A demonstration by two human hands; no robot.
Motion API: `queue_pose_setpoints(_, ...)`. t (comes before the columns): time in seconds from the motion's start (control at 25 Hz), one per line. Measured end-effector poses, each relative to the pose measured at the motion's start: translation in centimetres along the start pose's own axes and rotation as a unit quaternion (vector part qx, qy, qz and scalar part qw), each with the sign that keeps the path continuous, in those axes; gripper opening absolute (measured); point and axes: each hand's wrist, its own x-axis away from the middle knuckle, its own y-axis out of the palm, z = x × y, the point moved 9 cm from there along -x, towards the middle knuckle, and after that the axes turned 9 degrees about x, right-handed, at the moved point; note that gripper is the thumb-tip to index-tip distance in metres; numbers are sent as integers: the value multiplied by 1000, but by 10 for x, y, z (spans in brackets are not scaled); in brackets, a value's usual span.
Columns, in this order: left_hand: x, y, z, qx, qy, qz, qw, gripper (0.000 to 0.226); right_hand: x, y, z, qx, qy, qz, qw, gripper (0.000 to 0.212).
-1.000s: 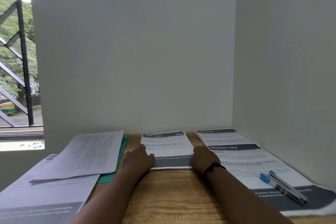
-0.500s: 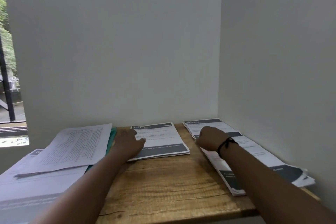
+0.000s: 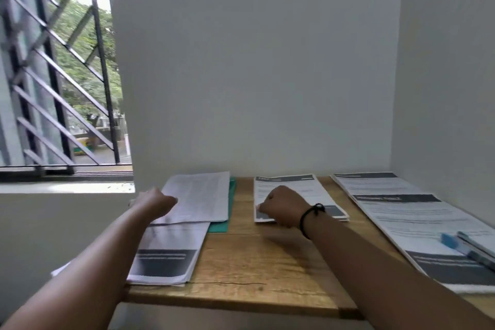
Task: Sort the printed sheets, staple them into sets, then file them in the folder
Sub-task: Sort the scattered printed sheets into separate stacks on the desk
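Observation:
Four lots of printed sheets lie on the wooden desk (image 3: 241,262). My left hand (image 3: 154,199) is closed at the left edge of the text-covered sheets (image 3: 201,195), which rest on a green folder (image 3: 222,225). Below them lies a pile with a dark band (image 3: 166,257). My right hand (image 3: 284,206), with a black band on the wrist, is curled on the lower left corner of the middle set (image 3: 294,190). A long pile (image 3: 396,209) runs along the right wall, with a blue and grey stapler (image 3: 466,246) lying on it.
White walls close the desk at the back and on the right. A barred window (image 3: 59,75) with a sill (image 3: 67,187) is on the left. The desk's front edge (image 3: 241,303) is near my arms.
My left hand has left the middle set and gone left to the text sheets. My right hand has come back from the right pile onto the middle set. The camera has swung left.

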Motion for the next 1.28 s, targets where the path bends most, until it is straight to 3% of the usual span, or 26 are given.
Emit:
queue_pose_setpoints(0.36,-33,3,-41,84,-46,-38,995,71,-53,68,-59,-99,54,-32,993,12)
queue_pose_setpoints(0.64,-47,25,-51,41,-106,-85,990,85,-74,82,-49,-135,126,-45,982,9)
queue_pose_setpoints(0.76,-44,26,-44,32,-105,-90,990,63,-75,84,-43,-211,159,-63,962,12)
queue_pose_setpoints(0.92,-44,28,-42,39,-110,-98,988,62,-64,87,-41,-306,186,-78,931,9)
queue_pose_setpoints(1.08,-44,33,-42,26,-98,-108,989,43,-60,86,-43,-342,171,-71,921,15)
queue_pose_setpoints(1.28,-12,10,-16,71,-45,-53,995,14,-50,81,-55,-397,128,-71,906,16)
